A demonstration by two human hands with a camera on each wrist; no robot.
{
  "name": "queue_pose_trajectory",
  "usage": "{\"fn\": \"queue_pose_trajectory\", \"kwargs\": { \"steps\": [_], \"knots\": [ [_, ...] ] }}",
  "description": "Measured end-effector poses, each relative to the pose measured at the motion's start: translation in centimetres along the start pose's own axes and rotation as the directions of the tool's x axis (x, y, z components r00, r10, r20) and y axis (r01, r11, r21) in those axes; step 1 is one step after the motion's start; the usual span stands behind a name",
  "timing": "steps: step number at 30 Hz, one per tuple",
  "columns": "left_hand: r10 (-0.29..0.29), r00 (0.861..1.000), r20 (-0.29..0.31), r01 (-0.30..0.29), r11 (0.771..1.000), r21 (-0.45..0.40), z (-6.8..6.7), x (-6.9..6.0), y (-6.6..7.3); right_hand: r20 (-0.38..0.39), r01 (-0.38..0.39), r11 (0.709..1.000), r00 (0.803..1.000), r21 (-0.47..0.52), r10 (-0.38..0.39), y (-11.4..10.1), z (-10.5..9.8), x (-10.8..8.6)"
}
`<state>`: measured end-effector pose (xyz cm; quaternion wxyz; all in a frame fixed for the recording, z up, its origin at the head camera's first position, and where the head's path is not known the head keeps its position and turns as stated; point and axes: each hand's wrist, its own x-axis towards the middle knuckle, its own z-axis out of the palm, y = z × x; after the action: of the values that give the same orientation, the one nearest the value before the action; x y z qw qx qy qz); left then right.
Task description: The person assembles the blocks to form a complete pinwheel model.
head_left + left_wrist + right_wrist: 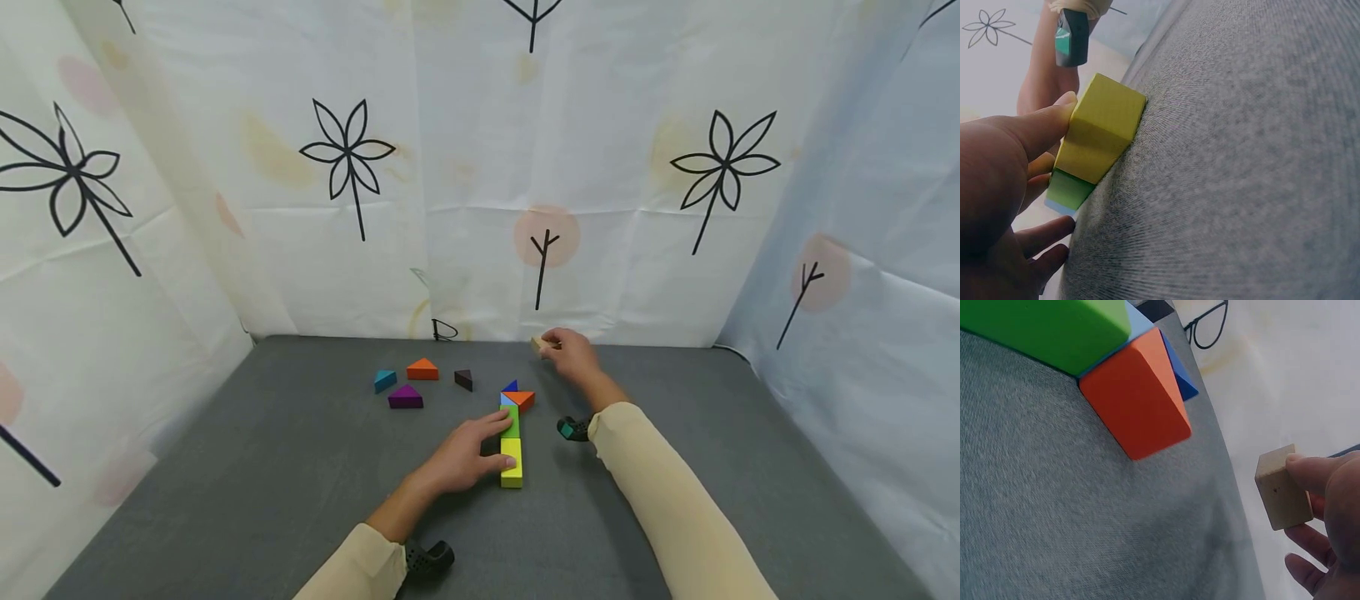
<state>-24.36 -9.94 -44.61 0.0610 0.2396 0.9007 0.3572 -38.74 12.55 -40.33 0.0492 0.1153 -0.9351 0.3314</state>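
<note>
Head: the right hand (pixel 576 358) pinches a wooden block (pixel 537 345) near the far edge of the table (pixel 300 475); the left hand (pixel 461 456), fingers spread, touches a yellow block (pixel 512 477) and green block (pixel 513 430). Left wrist: both blocks meet end to end. Right wrist: the wooden block is apart from an orange block (pixel 1135 403)

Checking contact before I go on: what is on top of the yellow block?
On top of the yellow block lies the thumb of the left hand; no other block is stacked there. The patch directly beneath the thumb is covered and cannot be seen.
</note>
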Motion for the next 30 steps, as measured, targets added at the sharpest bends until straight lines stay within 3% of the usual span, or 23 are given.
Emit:
{"fn": "queue_pose_trajectory", "kwargs": {
  "steps": [10,17,25,30],
  "knots": [
    [-0.010,1.000,0.004,0.010,1.000,0.004,0.0,0.1,0.0,0.035,0.031,0.999,0.999,-0.029,-0.030,-0.5,1.5,0.5],
    [-0.010,1.000,0.009,0.010,1.000,0.002,0.0,0.1,-0.1,0.033,0.111,0.992,0.993,-0.060,-0.110,-0.6,2.8,0.5],
    [0.001,1.000,0.009,-0.001,1.000,0.000,0.0,0.2,-0.2,0.103,0.055,0.996,0.994,-0.066,-0.048,-1.3,3.6,-0.2],
    [0.003,1.000,0.005,-0.003,1.000,0.002,0.0,0.1,-0.2,0.073,-0.006,1.000,0.997,0.021,0.004,-1.1,3.9,-0.5]
  ]
}}
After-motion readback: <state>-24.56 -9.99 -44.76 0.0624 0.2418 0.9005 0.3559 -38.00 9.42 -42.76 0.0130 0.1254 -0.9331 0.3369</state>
